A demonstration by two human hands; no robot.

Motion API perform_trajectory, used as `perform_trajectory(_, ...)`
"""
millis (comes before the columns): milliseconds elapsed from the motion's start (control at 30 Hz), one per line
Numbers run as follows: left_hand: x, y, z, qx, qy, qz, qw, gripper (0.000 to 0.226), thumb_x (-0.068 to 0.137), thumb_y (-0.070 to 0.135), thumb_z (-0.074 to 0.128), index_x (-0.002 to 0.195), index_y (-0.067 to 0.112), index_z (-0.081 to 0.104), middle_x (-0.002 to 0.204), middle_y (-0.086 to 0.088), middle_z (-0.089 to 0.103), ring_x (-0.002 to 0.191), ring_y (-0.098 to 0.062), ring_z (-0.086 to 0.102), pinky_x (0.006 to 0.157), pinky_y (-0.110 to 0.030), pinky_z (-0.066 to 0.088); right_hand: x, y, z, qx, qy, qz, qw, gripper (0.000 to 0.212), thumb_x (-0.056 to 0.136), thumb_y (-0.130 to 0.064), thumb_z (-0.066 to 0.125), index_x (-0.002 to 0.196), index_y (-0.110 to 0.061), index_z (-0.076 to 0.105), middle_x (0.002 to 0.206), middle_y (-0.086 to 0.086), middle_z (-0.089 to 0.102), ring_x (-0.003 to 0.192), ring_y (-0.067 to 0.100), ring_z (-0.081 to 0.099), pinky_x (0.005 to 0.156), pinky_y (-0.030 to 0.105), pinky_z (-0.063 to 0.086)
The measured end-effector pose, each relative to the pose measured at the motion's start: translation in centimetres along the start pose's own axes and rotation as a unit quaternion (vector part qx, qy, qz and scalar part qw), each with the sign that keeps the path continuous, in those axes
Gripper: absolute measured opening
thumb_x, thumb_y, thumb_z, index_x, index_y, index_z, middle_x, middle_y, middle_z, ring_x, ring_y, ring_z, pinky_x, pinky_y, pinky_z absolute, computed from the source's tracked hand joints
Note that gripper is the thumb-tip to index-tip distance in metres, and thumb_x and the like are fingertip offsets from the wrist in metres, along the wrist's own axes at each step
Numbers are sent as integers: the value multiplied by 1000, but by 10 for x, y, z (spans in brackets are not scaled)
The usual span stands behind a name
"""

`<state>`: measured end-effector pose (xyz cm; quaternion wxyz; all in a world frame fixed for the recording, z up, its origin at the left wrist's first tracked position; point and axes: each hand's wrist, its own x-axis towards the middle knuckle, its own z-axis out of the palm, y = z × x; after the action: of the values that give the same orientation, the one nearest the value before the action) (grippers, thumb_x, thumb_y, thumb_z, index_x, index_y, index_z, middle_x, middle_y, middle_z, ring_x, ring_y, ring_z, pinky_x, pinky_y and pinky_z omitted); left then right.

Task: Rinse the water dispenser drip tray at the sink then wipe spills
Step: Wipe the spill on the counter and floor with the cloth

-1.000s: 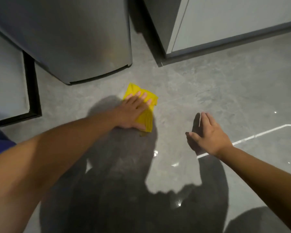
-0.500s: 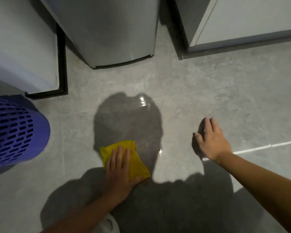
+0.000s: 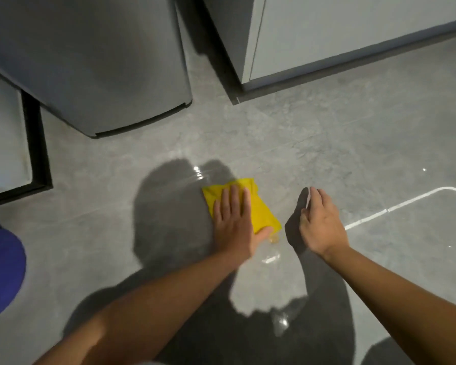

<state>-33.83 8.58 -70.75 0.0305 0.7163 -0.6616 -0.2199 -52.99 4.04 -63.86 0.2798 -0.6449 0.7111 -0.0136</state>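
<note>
Two bare hands low over a glossy grey floor (image 3: pixel 327 143).

Beyond the yellow cloth (image 3: pixel 261 214) stands a grey appliance base (image 3: pixel 111 75); left of it, a purple basket (image 3: pixel 0 270). The left hand (image 3: pixel 234 227) lies flat on the cloth (fingers spread, released); the right hand (image 3: pixel 321 225), just right, hovers loosely curled, empty.

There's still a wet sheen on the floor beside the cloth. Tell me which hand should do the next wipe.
Left. The left hand is flat on the yellow cloth, pressing it to the floor. The right hand is propped on the floor, empty, apparently bracing the person.
</note>
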Motion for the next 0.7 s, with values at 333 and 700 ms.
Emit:
perform_trajectory(333,151,-23,-60,189,-117,291,931,113,81,85,49,165,28,-3,174,-11,-8,159,-36,-6,127,-53,1,4,36,-46,-30,8,36,999,41,101,-20,46,141,-16,50,129,17,57,117,39,56,95,48,49)
perform_trajectory(700,-78,-47,0,172,-130,406,888,110,76,79,52,164,20,23,170,-15,24,155,-38,24,124,-53,18,5,24,-24,-44,-101,-53,993,13,99,-34,54,91,-25,50,84,7,65,83,34,62,68,35,43)
